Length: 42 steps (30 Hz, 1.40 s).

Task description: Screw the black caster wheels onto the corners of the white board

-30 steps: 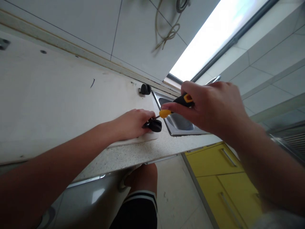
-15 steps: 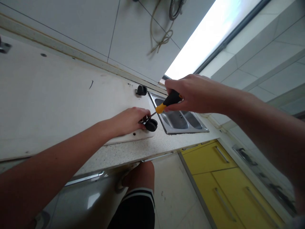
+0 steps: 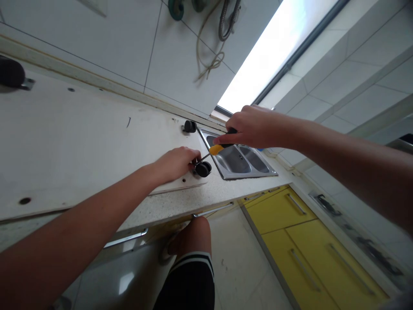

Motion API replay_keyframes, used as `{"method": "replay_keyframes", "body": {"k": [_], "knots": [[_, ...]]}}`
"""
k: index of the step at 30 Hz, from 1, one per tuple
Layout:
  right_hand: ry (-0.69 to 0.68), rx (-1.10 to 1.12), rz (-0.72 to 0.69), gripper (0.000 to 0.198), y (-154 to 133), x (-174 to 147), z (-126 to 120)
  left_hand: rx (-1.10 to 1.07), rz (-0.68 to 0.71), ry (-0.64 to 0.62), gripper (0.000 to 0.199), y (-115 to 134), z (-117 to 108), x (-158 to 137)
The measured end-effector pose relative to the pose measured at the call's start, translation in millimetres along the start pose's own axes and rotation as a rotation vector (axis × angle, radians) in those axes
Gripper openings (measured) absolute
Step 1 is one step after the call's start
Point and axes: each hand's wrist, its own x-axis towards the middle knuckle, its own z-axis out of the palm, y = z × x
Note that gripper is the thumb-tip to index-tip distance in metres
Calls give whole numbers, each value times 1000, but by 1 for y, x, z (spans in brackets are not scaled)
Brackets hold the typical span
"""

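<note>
My right hand (image 3: 243, 129) is closed round the black and yellow handle of a screwdriver (image 3: 216, 149). The shaft slants down to the left and its tip meets the mounting plate of a black caster wheel (image 3: 203, 168) at the near right corner of a white board (image 3: 97, 142). Bent fingers of my left hand (image 3: 182, 161) grip the caster's base from the left, partly hiding the plate; any screw there is too small to see. A second caster (image 3: 189, 126) sits at the board's far right corner, and a third (image 3: 12, 72) at the far left.
A steel double sink (image 3: 240, 161) lies just right of the board in the speckled counter (image 3: 180, 198). Behind runs a tiled wall with a tied cord (image 3: 211, 66) and a metal hose (image 3: 226, 23). Yellow cabinets (image 3: 287, 215) stand at the right; my knee (image 3: 196, 234) is below the counter edge.
My right hand has turned about the screwdriver handle, its thumb now lying further along it. The screwdriver tip stays at the caster plate. The view has shifted slightly, showing more of the left caster.
</note>
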Motion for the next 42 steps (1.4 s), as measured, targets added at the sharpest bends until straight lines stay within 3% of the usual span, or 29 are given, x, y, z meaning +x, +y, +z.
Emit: {"method": "replay_keyframes", "body": {"k": [3, 7, 8, 11, 13, 15, 18, 21, 24, 27, 30, 32, 36, 42], "knots": [[-36, 94, 9, 58, 7, -2, -3, 0, -6, -2, 27, 2, -2, -1], [69, 160, -60, 51, 4, -8, -8, -22, -33, -9, 21, 4, -4, -2], [105, 143, -31, 48, 0, -9, -8, -32, -35, -11, 21, 5, -4, -3], [139, 101, 118, 65, -8, -10, -3, -58, -25, -12, 22, 6, -6, -3], [90, 127, 110, 54, -7, -11, -1, -51, -20, -9, 23, 6, -6, -3], [54, 177, 10, 41, -3, -12, 0, -49, -23, -8, 22, 5, -6, -3], [82, 170, -82, 32, 2, -11, 1, -73, -32, -14, 23, 5, -6, -4], [123, 81, -55, 39, 1, -8, 2, -84, -22, -15, 24, 6, -7, -5], [61, 159, -40, 26, -3, -7, -1, -70, -24, -14, 22, 7, -8, -5], [64, 198, -34, 49, -12, -6, -6, -66, -25, -24, 20, 8, -9, -5], [103, 101, 68, 55, -21, -4, -6, -85, -18, -33, 20, 8, -10, -5], [100, 123, 48, 52, -23, -1, -5, -84, -16, -37, 20, 7, -10, -4], [214, 259, -62, 39, -20, -5, -10, -72, -10, -25, 23, 4, -6, -3], [430, 453, 31, 38, 15, -31, -25, -32, 3, -12, 26, -3, -1, -1]]}}
